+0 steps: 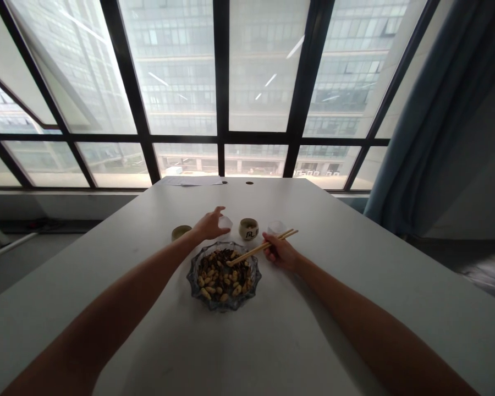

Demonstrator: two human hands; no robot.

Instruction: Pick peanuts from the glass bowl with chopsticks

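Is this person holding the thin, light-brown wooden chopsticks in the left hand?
No, the right hand grips the chopsticks, whose tips point toward the scalloped, clear-glass bowl.

My left grip (208, 225) hides part of the pale cup (226, 222); whether I touch it, I cannot tell. My left forearm (136, 289), cut off by the bottom edge, covers part of the leftmost teacup (179, 231). My right grip (282, 254) hides part of the clear cup (276, 226). The papers (190, 181) are unreadable.
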